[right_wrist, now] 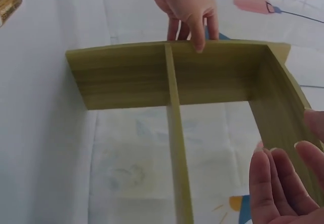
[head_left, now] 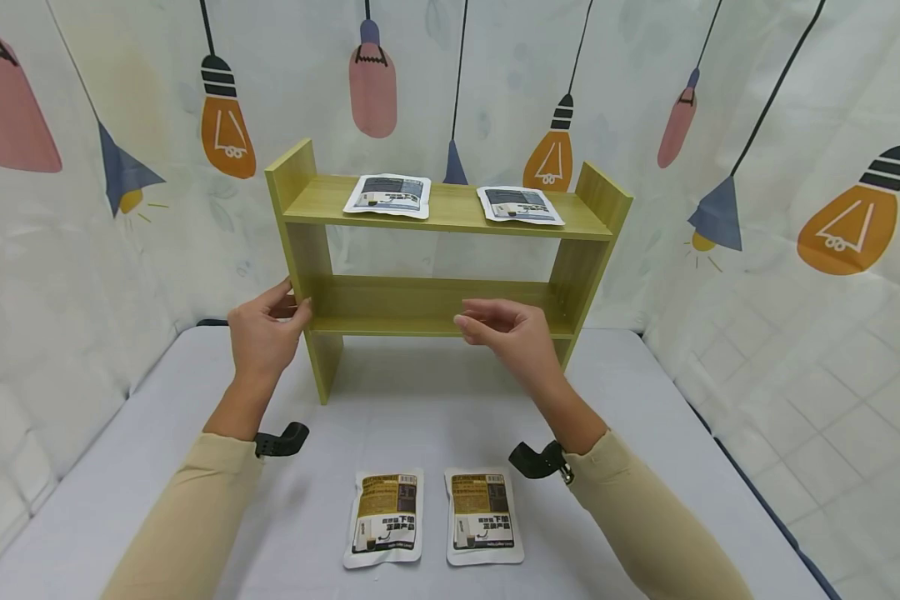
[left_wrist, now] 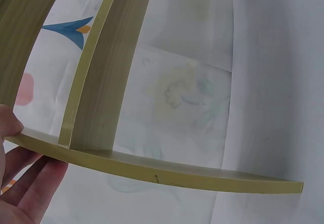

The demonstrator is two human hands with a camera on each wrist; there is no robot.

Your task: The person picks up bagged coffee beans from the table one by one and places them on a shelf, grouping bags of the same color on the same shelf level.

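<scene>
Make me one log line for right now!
left hand: grips shelf by left side | right hand: holds nothing | shelf-top packets: two | tabletop packets: two

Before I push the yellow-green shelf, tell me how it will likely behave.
The shelf should be fairly stiff, being flat boards joined together. Pushed high, it might tip, since it stands on narrow side panels. The packets lying on its upper board could slide if it tilted.

Left grip (head_left: 265, 335) on the greenish shelf (head_left: 412, 306)
</scene>
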